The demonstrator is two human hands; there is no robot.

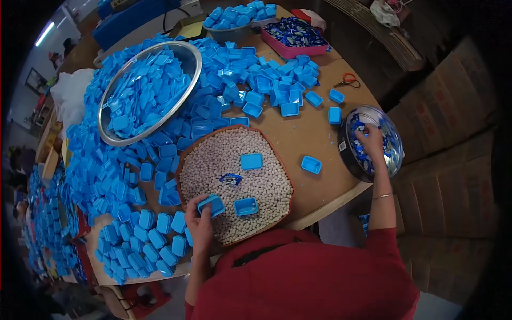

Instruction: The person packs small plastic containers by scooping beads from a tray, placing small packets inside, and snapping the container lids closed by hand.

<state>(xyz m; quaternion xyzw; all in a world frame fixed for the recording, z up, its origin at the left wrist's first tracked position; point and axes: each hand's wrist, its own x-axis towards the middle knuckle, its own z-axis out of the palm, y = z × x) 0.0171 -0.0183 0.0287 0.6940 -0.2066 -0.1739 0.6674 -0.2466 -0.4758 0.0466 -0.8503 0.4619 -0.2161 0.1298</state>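
Observation:
My left hand [199,223] is closed around a small blue plastic box [212,206], above the near left edge of a tray of small pale round pellets [213,160]. On the pellets lie an open blue box [246,206], another blue box [251,161] and a dark blue printed packet [230,179]. To the right, my right hand [372,142] reaches into a round tin [348,160] of blue shiny packets [393,150]. Its fingers are drawn together among the packets, and what they hold is hidden. A single open blue box [311,165] sits between tray and tin.
A metal-rimmed bowl [198,64] of blue lids stands amid heaped blue boxes [106,165]. Closed boxes [152,242] gather at the near left. Farther back are a pink tray [290,52] of packets and orange-handled scissors [349,81]. Cardboard cartons [442,122] stand at the right.

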